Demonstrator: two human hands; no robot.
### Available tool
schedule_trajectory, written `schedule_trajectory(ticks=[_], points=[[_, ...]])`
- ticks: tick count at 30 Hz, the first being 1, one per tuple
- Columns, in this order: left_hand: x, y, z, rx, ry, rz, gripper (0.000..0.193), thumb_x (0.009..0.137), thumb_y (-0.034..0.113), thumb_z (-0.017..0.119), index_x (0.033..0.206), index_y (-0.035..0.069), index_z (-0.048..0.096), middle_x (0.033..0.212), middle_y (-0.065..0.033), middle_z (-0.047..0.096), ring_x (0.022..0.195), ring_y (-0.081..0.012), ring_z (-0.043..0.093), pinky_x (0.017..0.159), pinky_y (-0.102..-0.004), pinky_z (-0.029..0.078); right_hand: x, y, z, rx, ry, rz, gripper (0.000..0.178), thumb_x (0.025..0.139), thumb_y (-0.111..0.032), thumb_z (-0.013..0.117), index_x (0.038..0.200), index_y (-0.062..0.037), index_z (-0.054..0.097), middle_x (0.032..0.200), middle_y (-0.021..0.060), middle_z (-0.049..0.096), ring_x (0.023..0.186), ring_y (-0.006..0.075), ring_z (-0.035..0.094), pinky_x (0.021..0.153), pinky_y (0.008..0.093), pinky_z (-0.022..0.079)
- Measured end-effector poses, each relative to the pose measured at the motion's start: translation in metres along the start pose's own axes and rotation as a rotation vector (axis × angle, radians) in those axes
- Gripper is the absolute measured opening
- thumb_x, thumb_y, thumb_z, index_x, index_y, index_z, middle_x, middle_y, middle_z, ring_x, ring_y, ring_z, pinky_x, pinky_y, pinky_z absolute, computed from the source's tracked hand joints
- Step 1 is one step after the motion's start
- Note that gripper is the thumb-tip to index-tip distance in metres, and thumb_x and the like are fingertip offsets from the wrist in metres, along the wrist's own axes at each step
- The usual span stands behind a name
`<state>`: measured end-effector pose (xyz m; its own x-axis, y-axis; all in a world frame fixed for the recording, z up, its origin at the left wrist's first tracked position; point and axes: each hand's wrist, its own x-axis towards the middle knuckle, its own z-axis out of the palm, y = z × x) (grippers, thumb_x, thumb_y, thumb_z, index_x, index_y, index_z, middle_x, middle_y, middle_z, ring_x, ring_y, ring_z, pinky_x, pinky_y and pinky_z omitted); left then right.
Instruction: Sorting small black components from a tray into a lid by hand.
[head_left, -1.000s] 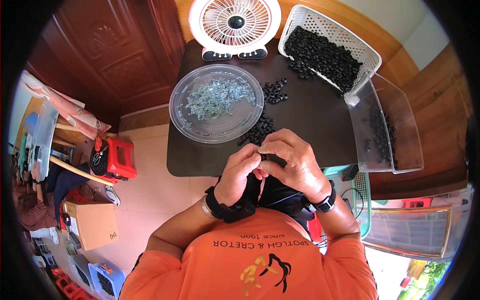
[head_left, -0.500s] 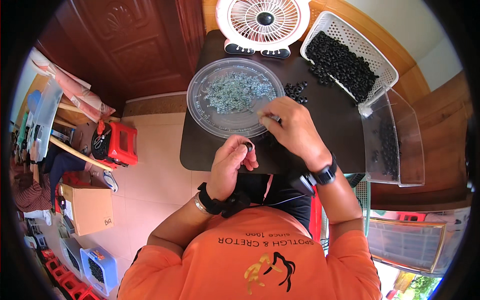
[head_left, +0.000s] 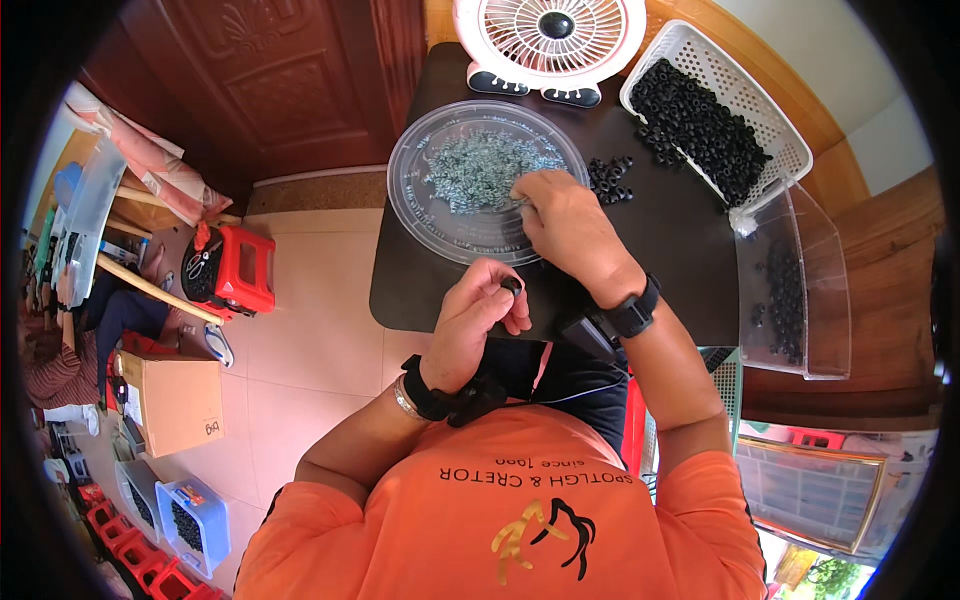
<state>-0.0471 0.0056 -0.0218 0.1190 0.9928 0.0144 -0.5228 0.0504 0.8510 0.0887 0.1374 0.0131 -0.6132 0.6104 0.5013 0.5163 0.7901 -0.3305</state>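
Note:
My left hand (head_left: 482,308) is closed near the table's front edge, with a small black ring-shaped part (head_left: 512,285) pinched between thumb and fingers. Beyond it lies a round clear plastic lid (head_left: 440,238), bearing a heap of tiny silvery-blue metal pieces (head_left: 475,180) too small to name. My right hand (head_left: 577,235) reaches over the lid's right side, fingers bent and pressed together at the heap's edge. What its fingertips hold, if anything, is hidden. Several loose black parts (head_left: 610,178) lie on the table just right of the lid.
A white fan (head_left: 556,25) stands at the table's (head_left: 670,250) far side. At the back right, a white perforated basket (head_left: 790,150) tilts, full of black parts. A clear bin (head_left: 825,300) with more parts adjoins the right edge. A red stool (head_left: 247,270) stands left.
My right hand has moved up and away from me, to the edge of the metal pieces. My left hand keeps the black part in nearly the same place. The whole view has shifted slightly.

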Motion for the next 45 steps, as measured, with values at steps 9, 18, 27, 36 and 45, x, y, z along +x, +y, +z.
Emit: schedule_trajectory(ticks=[9,18,27,36,45], points=[[0.000,0.005,0.008,0.043,-0.036,0.003,0.027,0.091,0.026,0.052,0.102,0.002,0.051,0.086,-0.0080,0.059,0.075,-0.0164,0.058,0.067,-0.0270,0.044,-0.031,-0.040,-0.047,0.904,-0.140,0.498,0.020,0.092,-0.006,0.057,0.110,0.0002,0.062,0.087,0.0002,0.060,0.081,0.0050,0.054,0.072,0.0227,0.046],[0.002,0.004,0.027,0.063,-0.135,-0.003,0.028,0.092,0.027,0.051,0.102,0.001,0.051,0.083,-0.0085,0.060,0.074,-0.0151,0.058,0.068,-0.0255,0.043,-0.075,-0.051,-0.049,0.997,-0.016,0.414,0.012,0.094,0.003,0.052,0.103,0.0029,0.060,0.091,0.0034,0.062,0.076,0.0084,0.061,0.070,0.0241,0.051],[0.004,-0.001,0.036,0.117,-0.163,-0.018,0.028,0.093,0.028,0.052,0.101,0.001,0.051,0.083,-0.0067,0.059,0.074,-0.0139,0.057,0.067,-0.0254,0.043,-0.091,-0.041,-0.060,1.058,0.077,0.485,0.007,0.093,0.000,0.057,0.098,0.0018,0.061,0.087,0.0031,0.063,0.079,0.0101,0.061,0.075,0.0246,0.050],[0.005,-0.002,0.045,0.202,-0.143,-0.058,0.028,0.094,0.027,0.049,0.100,0.000,0.051,0.083,-0.0056,0.059,0.075,-0.0127,0.056,0.069,-0.0246,0.043,-0.098,-0.045,-0.061,0.530,0.196,0.193,0.010,0.078,-0.001,0.068,0.087,-0.0045,0.067,0.084,0.0099,0.063,0.076,0.0255,0.062,0.068,0.0341,0.050],[0.016,-0.013,0.048,0.027,-0.119,-0.137,0.024,0.094,0.023,0.047,0.099,0.001,0.051,0.083,-0.0060,0.056,0.074,-0.0140,0.055,0.069,-0.0254,0.043,-0.101,-0.025,-0.086,0.231,0.049,0.105,0.023,0.079,-0.019,0.072,0.098,-0.0072,0.070,0.086,0.0095,0.065,0.081,0.0267,0.063,0.071,0.0358,0.052]])
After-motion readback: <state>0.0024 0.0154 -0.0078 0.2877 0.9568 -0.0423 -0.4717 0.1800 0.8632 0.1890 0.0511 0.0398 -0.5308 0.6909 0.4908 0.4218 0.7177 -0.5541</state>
